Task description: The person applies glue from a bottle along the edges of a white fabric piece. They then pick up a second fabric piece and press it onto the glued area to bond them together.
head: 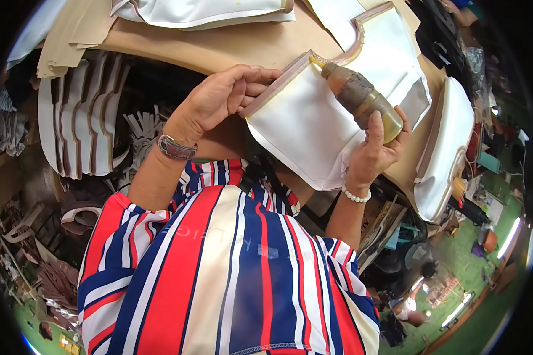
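Note:
My left hand (242,91) grips the brown-edged border of a white leather-like panel (308,128), its fingertips partly hidden behind that border. In my right hand (375,151) is a squeeze bottle (364,100) of yellowish glue-like liquid, wrapped in dark, crusted tape. The bottle tilts toward the upper left. Its yellow nozzle touches or hovers just over the panel's brown edge near the upper corner; I cannot tell which. Beyond the bottle the white piece continues into a curved, brown-bordered cutout (359,33). Its lower part hangs over the table's near edge.
The tan work table (173,42) bears another white piece (208,11) at the back and a folded white piece (446,146) at right. Several curved white panels (82,117) hang at left, beside tan sheets (75,40). At lower right, another person (408,308) shows above the green floor.

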### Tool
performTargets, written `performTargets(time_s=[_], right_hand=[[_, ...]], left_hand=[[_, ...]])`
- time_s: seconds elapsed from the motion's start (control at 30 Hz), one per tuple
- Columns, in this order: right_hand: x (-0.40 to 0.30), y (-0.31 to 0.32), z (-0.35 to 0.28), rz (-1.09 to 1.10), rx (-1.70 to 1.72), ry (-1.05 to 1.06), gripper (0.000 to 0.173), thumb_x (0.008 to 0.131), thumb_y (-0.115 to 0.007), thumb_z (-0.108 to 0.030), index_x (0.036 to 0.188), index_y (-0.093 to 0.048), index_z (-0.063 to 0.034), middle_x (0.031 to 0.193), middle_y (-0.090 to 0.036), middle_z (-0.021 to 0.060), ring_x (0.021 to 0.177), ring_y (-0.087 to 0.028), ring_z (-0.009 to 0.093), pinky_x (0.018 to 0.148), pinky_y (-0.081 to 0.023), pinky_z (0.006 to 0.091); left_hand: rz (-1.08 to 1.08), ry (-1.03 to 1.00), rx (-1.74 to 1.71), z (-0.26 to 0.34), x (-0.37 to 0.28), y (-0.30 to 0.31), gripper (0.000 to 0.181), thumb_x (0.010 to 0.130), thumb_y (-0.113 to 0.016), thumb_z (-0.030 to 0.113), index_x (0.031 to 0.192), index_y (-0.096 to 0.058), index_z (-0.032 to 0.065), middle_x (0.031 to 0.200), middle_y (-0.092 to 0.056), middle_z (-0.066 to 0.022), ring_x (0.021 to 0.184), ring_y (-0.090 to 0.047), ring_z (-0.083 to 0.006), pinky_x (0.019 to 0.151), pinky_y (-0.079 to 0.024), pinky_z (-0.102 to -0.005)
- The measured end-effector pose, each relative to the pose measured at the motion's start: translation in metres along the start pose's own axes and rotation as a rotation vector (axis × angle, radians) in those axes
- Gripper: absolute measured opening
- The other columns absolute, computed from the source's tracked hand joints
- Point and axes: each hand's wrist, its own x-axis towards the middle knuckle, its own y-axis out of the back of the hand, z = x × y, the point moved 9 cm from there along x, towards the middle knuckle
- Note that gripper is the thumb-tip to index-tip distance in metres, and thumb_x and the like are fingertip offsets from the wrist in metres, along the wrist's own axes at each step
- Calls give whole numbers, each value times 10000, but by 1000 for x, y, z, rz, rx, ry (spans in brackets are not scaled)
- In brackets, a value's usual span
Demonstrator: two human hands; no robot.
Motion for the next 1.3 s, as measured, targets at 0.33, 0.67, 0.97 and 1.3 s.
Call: performTargets(time_s=[0.33, 0.67, 0.97, 1.3], right_hand=[[13, -1, 4, -32, -16, 15, 318, 766, -604, -85, 1041, -468, -1, 887, -557, 84, 754, -565, 135, 664, -467, 227], [23, -4, 6, -80, 61, -42, 360, 746, -619, -46, 1061, -453, 7, 899, -545, 75, 792, -544, 121, 713, -445, 221], [29, -6, 8, -129, 112, -24, 360, 743, -607, -20, 1068, -456, 5, 888, -552, 68, 777, -544, 113, 696, -448, 212], [32, -2, 15, -145, 133, -44, 361, 738, -608, -13, 1070, -465, -6, 818, -551, 26, 677, -508, 56, 593, -405, 151]], left_hand=[[-8, -5, -3, -2, 1, 1, 470, 886, -260, 263, 1215, -363, -56, 1058, -547, -193, 841, -589, -165, 751, -452, -248], [-18, -29, 33, -1, 2, 2, 471, 886, -269, 262, 1217, -354, -62, 1078, -533, -203, 909, -580, -192, 800, -449, -268], [-13, -36, 51, -1, 1, 4, 464, 890, -271, 262, 1211, -363, -61, 1080, -532, -202, 917, -576, -194, 806, -447, -270], [-14, -46, 63, -1, 1, 5, 467, 894, -260, 270, 1207, -368, -60, 1085, -530, -199, 917, -576, -187, 804, -446, -268]])
